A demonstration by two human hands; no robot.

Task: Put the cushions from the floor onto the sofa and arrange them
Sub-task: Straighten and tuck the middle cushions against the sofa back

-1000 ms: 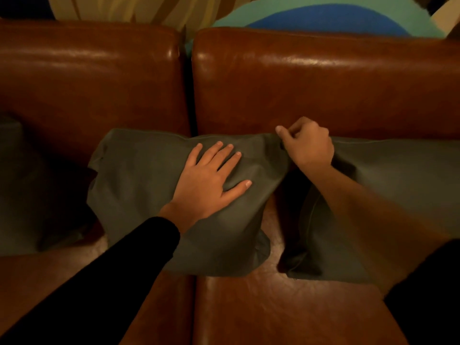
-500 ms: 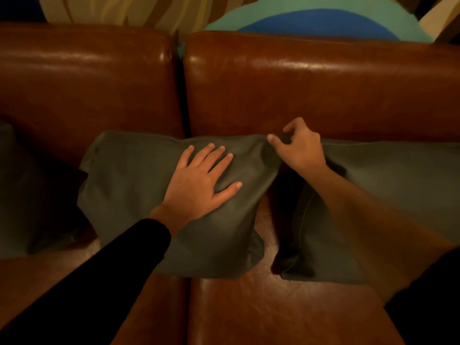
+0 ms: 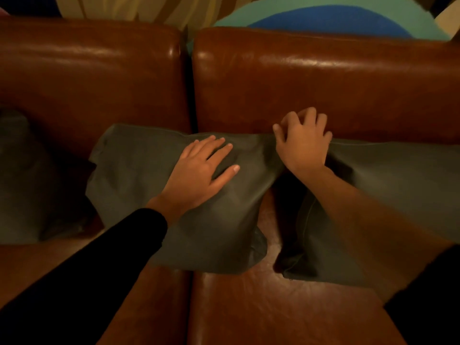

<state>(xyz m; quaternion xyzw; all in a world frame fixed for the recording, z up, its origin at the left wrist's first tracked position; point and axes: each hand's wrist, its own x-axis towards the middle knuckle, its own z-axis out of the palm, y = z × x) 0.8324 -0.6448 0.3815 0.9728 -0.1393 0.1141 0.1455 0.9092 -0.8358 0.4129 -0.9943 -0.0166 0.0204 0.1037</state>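
On the sofa (image 3: 323, 78) seat, arranging step: left cushion (image 3: 20, 183), middle cushion (image 3: 139, 175) and right cushion (image 3: 398, 183) lean on its back. Left hand (image 3: 199, 173), grip apart, presses flat on the middle cushion. Right hand (image 3: 301, 143) sits at its upper right corner, fingers spread, clamping nothing visible. Next, probably: square that corner, even the spacing. Fabric grey-green, slack, creased.

You have a single view, from the wide-angle camera on your head. It faces forward and steeply down, close over your left hand (image 3: 199, 171) and right hand (image 3: 302, 144), both near mid-frame. Beyond your hands stands the glossy brown leather sofa back (image 3: 323, 83); nearer you than them, its seat (image 3: 273, 314) fills the lower edge.
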